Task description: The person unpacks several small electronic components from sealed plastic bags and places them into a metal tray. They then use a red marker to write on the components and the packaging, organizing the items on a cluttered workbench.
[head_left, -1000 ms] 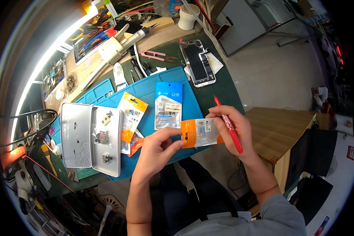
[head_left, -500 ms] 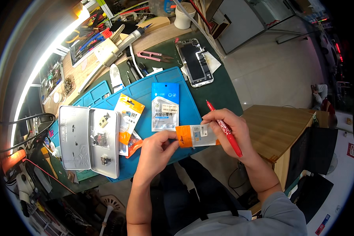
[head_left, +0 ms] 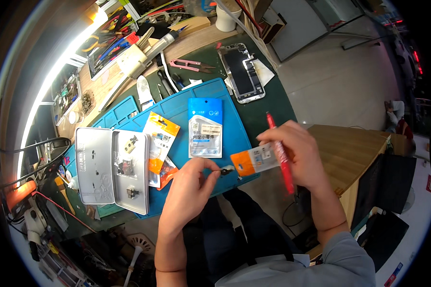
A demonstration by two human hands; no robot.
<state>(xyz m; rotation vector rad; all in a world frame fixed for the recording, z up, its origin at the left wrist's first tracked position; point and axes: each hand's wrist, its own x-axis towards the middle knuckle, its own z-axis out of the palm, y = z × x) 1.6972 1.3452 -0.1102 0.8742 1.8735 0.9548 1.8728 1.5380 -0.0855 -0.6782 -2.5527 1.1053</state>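
My left hand (head_left: 189, 189) pinches a small dark and whitish part (head_left: 227, 170) between thumb and forefinger, over the near edge of the blue mat (head_left: 232, 184). To its right, my right hand (head_left: 297, 153) holds a small orange and silver packet (head_left: 254, 161) by its far end. A red pen (head_left: 283, 162) is also in that hand, across the fingers. The packet's orange end points toward the left hand, apart from the small part. Just beyond the hands lies a blue and white packet (head_left: 205, 127), flat on the mat.
Left of my hands, an open metal tin (head_left: 96, 167) holds small parts. Orange packets (head_left: 163, 136) lie beside it. Farther back are a phone screen (head_left: 242, 71), pink snips (head_left: 191, 65) and a hot-air handle or similar tool (head_left: 160, 45). A wooden cabinet (head_left: 345, 148) stands right.
My hands have moved apart. The left hand has let go of the packet's orange end, and a small part now shows in its fingers. The packet has shifted right with the right hand.
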